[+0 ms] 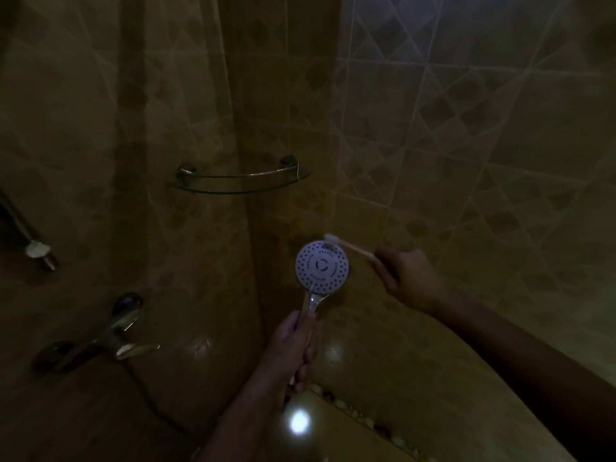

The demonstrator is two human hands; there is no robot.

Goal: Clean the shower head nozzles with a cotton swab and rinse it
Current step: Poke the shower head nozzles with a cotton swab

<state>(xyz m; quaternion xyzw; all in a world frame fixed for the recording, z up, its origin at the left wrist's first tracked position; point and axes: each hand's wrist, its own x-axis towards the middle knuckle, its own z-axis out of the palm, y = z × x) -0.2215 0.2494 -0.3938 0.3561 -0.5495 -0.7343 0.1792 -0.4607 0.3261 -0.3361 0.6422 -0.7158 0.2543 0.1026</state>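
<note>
Below, left hand [293,345] closed around shower head [322,267] handle, right hand [408,278] pinching cotton swab [346,245]

1. I'm looking into a dim home bathroom shower corner: tan diamond-patterned wall tiles [466,135].
2. A glass corner shelf [240,181] hangs above.
3. A chrome mixer tap [116,331] juts from the wall.

No legible text, label, brand or number appears anywhere in the view. The only mark is a dark broken-ring symbol at the centre of the shower head [322,267] face, above the fingers [301,331] on its handle; it cannot be read as a character.
</note>
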